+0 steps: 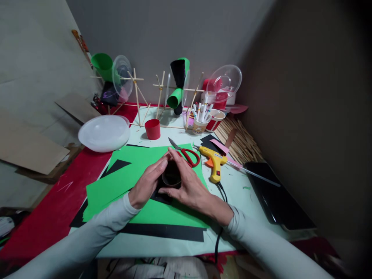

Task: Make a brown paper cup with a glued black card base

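Fingers of the left hand [149, 180] and right hand [188, 186] are curved, half closed, around a black rolled-paper tube [171, 174], their fingertips near each other on its far side; the right thumb lies along its near side. The tube's round open mouth faces up toward the head; its long axis appears roughly upright, though the hands hide much of its wall. It is over bright green flat paper sheets [116, 190]. Beyond lie red-handled metal scissors [190, 157], blades pointing away and left; rightward, a yellow plastic glue gun [215, 161].
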A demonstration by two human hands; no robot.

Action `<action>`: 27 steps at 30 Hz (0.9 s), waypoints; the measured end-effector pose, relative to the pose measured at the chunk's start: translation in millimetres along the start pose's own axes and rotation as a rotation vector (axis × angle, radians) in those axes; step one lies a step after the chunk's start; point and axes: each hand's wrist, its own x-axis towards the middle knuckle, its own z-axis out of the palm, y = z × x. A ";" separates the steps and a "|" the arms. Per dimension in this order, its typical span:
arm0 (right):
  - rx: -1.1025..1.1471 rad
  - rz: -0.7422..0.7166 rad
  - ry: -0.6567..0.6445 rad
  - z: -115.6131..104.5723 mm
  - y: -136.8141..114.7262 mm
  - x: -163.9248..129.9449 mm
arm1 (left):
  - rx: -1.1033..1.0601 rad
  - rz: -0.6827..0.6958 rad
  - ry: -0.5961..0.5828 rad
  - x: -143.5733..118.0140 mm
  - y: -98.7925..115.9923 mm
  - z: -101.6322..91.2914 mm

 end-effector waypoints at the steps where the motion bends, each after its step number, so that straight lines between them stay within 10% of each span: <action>1: 0.003 0.005 0.007 -0.8 -1.2 -0.5 | -0.016 -0.002 0.004 -0.4 0.4 1.7; 19: 0.065 0.109 0.166 -15.1 -16.1 -49.5 | 0.127 -0.147 -0.117 -17.6 -15.1 22.3; 27: 0.116 0.458 0.345 -4.8 -52.7 -75.7 | 0.237 -0.092 -0.076 -30.9 -9.0 36.7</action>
